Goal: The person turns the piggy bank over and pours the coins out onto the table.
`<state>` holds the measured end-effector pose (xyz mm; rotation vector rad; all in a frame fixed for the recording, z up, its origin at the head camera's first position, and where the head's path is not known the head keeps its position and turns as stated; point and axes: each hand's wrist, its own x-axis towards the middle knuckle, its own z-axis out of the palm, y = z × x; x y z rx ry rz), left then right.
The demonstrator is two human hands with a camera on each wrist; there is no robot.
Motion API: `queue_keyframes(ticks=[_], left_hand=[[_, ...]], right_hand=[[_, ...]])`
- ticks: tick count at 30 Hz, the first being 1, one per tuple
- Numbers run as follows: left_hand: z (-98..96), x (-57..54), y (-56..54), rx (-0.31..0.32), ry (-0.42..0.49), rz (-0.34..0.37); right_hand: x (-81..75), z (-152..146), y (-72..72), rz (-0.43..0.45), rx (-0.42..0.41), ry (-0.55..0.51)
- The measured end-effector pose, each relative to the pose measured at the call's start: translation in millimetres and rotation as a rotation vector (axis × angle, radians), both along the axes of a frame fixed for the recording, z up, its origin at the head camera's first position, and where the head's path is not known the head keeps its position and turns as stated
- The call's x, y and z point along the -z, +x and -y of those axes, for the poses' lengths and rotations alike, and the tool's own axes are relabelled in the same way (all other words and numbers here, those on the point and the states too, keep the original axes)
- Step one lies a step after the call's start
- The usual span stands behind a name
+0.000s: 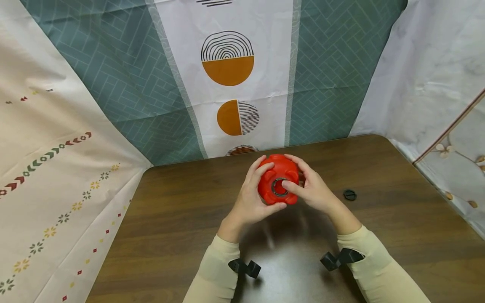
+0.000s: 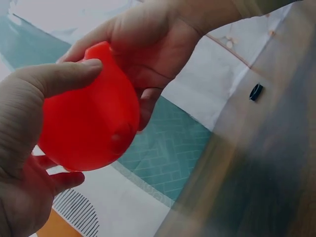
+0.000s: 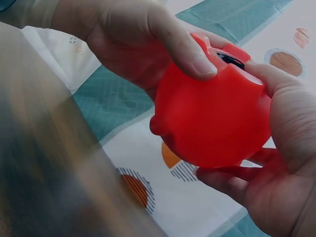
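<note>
Both hands hold a red, round piggy bank (image 1: 279, 166) above the table, its underside with stubby feet turned up. A black-rimmed round hole (image 3: 230, 59) sits among the feet. My left hand (image 1: 251, 198) grips the bank from the left, thumb near the lower foot and fingers over the far side. From the right, my right hand (image 1: 315, 188) holds it, with the thumb reaching over the hole's rim. In the left wrist view, the smooth red body (image 2: 89, 131) shows between both hands. A small black round cap (image 1: 350, 195) lies on the table to the right.
The brown wooden table (image 1: 182, 210) extends on all sides of the arms. Patterned cloth (image 1: 329, 75) hangs behind its far edge, with more cloth at left and right. Black mounts (image 1: 248, 268) are strapped to both wrists.
</note>
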<state>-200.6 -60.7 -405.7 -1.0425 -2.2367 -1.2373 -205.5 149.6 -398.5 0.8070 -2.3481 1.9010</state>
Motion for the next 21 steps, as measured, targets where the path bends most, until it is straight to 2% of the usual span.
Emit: queue_keyframes(ticks=[7, 12, 15, 21], left_hand=[[4.5, -4.2, 0.9, -0.003, -0.056, 0.068], [6.3, -6.9, 4.1, -0.006, -0.064, 0.171], [7.3, -8.1, 4.6, -0.018, -0.042, 0.232], [9.2, -9.0, 3.5, -0.042, 0.019, 0.295]], right_hand=[[0.2, 3.7, 1.8, -0.005, 0.059, 0.001], [-16.5, 8.4, 13.7, -0.04, 0.105, 0.014], [-26.4, 10.6, 20.6, -0.067, 0.125, 0.027], [-30.5, 12.0, 24.3, -0.1, 0.16, 0.043]])
